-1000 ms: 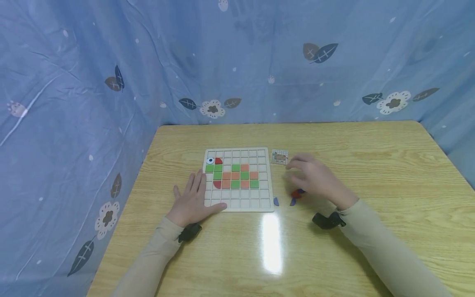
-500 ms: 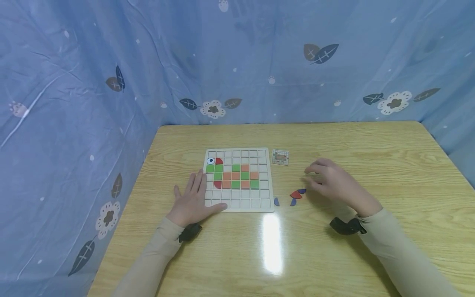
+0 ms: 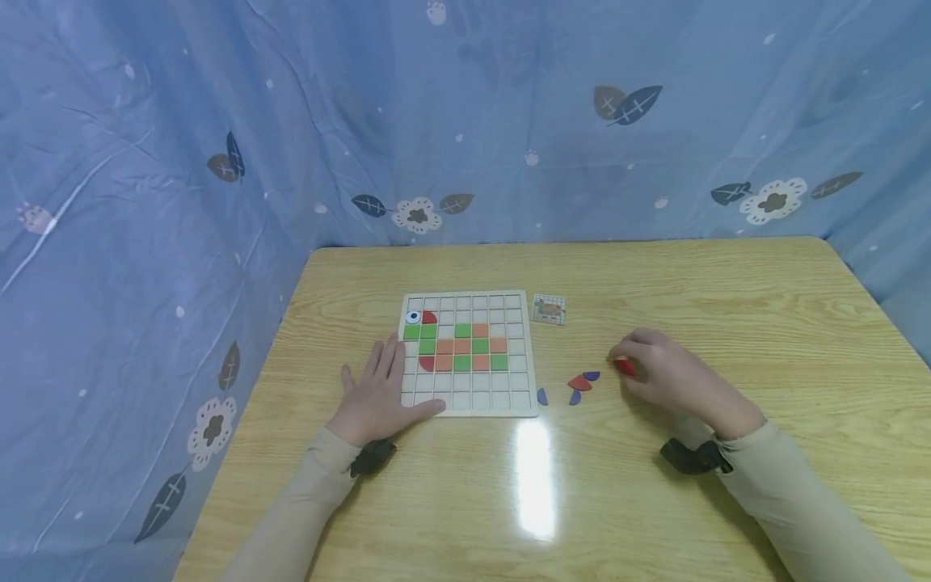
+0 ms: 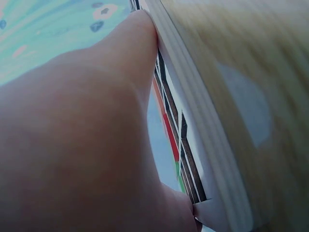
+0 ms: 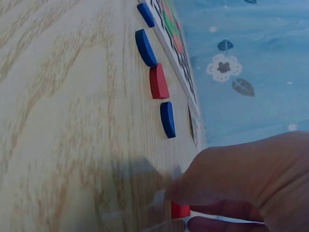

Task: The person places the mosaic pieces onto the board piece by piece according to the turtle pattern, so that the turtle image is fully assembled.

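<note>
A cream grid board point(image 3: 458, 400) holds green and orange square tiles, two red curved pieces and a white eye tile point(image 3: 414, 317). My left hand point(image 3: 371, 396) lies with spread fingers on its left side, the thumb along the front edge. In the left wrist view that hand point(image 4: 82, 140) hides much of the board point(image 4: 212, 145). Over the table to the right, my right hand point(image 3: 665, 376) pinches a red piece point(image 3: 624, 366) between thumb and fingers. In the right wrist view only part of this red piece point(image 5: 180, 210) shows under the fingertips.
Between board and right hand lie a red quarter-round piece point(image 3: 579, 382) and blue rounded pieces point(image 3: 591, 376), point(image 3: 575, 397), point(image 3: 542, 396). A small picture card point(image 3: 549, 309) rests right of the board's far corner. A blue curtain point(image 3: 509, 121) hangs behind the wooden table point(image 3: 698, 283).
My right hand has moved right and toward me, away from the card and the loose pieces, which it has uncovered. A red piece now shows between its fingers. My left hand has stayed put.
</note>
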`<action>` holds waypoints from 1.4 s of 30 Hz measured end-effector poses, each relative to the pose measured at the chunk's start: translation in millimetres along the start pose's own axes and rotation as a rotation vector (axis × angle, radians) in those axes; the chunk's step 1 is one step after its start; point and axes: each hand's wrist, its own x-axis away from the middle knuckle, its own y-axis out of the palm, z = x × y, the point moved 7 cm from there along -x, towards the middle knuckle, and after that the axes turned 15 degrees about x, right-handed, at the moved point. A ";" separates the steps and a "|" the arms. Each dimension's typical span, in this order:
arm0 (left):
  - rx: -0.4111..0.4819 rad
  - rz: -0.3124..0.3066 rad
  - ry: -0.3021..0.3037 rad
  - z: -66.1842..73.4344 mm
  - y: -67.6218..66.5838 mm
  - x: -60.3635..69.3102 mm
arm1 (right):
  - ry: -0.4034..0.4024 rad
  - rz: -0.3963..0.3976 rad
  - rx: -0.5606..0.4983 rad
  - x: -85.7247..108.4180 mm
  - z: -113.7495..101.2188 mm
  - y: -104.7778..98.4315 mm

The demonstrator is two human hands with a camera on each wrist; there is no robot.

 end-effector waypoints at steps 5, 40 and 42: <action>0.002 0.000 0.001 -0.9 1.0 0.2 | -0.047 0.036 0.008 0.5 -2.4 0.9; 0.010 0.004 0.006 0.1 1.4 -0.1 | -0.081 0.036 -0.056 -6.6 -17.2 11.6; 0.011 0.005 0.008 0.1 1.2 -0.1 | -0.081 0.035 -0.066 -10.9 -18.9 11.0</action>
